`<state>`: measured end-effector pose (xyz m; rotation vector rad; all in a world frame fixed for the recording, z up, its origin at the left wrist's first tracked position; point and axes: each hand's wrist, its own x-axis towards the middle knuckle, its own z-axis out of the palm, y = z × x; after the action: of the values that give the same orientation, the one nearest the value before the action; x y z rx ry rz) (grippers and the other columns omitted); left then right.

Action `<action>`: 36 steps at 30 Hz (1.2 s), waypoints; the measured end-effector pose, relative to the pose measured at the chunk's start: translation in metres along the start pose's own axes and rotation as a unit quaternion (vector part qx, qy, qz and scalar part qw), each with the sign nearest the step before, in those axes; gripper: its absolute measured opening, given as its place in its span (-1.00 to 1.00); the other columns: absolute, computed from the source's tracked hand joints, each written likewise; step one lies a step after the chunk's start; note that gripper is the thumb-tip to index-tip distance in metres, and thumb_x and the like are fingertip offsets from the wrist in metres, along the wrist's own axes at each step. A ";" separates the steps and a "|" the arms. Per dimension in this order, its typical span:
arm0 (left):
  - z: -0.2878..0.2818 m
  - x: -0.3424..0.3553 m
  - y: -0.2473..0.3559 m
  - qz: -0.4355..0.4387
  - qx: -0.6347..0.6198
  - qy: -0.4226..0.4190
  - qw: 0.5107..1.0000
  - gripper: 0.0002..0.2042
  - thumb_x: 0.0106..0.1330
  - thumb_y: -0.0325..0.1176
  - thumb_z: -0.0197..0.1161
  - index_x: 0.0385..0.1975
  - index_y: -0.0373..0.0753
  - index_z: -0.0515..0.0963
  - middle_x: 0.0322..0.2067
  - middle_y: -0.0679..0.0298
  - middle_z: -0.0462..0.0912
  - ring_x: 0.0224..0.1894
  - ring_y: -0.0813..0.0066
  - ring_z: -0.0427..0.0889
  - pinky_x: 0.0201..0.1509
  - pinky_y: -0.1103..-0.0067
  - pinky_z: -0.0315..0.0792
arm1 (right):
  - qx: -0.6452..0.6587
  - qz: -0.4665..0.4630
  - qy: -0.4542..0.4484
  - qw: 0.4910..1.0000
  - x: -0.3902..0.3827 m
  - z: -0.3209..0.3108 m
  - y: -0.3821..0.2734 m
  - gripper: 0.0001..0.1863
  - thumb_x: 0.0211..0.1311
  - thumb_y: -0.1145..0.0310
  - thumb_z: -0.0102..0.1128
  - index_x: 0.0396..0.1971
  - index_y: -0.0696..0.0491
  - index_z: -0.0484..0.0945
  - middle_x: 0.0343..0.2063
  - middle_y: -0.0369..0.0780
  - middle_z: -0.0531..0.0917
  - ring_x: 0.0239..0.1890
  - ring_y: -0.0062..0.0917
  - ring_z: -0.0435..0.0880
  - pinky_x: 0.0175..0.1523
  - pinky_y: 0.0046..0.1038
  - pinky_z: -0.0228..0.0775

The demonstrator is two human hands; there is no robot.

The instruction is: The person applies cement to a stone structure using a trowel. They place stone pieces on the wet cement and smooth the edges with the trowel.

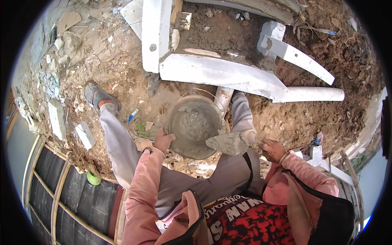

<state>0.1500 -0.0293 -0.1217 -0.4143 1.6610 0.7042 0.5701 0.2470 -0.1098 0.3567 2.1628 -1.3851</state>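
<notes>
A round bucket (183, 141) of wet grey mortar stands on the dirt between my legs. My left hand (162, 140) grips its near left rim. My right hand (271, 149) holds the handle of a trowel (229, 143), whose blade points left and carries a lump of grey mortar beside the bucket's right rim, above my right knee. Both sleeves are pink.
White-painted concrete slabs (220, 73) and a white post (155, 32) lie on the dirt just beyond the bucket. A white pipe (314, 94) stretches right. Rubble and broken blocks (57, 118) scatter at left. A dark bamboo-framed panel (61, 196) sits lower left, with a green object (93, 178) at its edge.
</notes>
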 end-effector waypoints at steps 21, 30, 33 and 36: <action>-0.027 -0.053 0.167 0.265 -0.042 0.117 0.956 -0.46 0.16 -0.65 0.10 0.22 -0.32 0.27 -0.01 0.23 0.54 0.00 0.45 0.52 0.11 0.54 0.39 | 0.179 0.110 -0.153 0.966 0.093 -0.203 -0.059 -0.44 0.23 0.07 0.16 0.12 0.11 0.42 -0.13 0.03 0.60 -0.02 -0.14 0.58 0.10 -0.24 0.37; -0.087 -0.038 0.189 0.234 -0.189 0.206 0.931 -0.57 0.18 -0.57 0.15 0.09 -0.30 0.32 -0.05 0.17 0.52 -0.06 0.33 0.57 -0.02 0.43 0.51 | 0.043 0.225 0.301 0.925 0.170 -0.227 0.049 -0.56 0.22 0.28 0.04 0.04 0.14 0.24 -0.36 0.11 0.60 -0.28 -0.06 0.64 -0.15 -0.21 0.44; -0.084 -0.037 0.195 0.211 -0.236 0.218 0.923 -0.57 0.19 -0.55 0.15 0.10 -0.30 0.32 -0.04 0.17 0.52 -0.06 0.32 0.57 0.02 0.43 0.49 | -0.104 0.155 0.397 0.898 0.300 -0.211 0.096 -0.48 0.10 0.39 0.15 0.09 0.04 0.24 -0.14 0.06 0.54 -0.22 0.05 0.59 -0.14 -0.09 0.45; -0.089 -0.037 0.192 0.228 -0.271 0.209 0.911 -0.60 0.12 -0.54 0.22 -0.01 -0.25 0.34 -0.19 0.22 0.54 -0.17 0.41 0.57 -0.13 0.51 0.50 | -0.182 0.210 0.307 0.910 0.394 -0.242 0.087 -0.35 0.04 0.43 0.20 0.19 -0.09 0.21 -0.05 -0.08 0.47 -0.17 -0.05 0.60 -0.11 -0.14 0.50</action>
<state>-0.0286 0.0526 -0.0355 -0.6070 1.9763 1.5312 0.2176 0.4764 -0.3219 1.1548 2.5527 -0.6502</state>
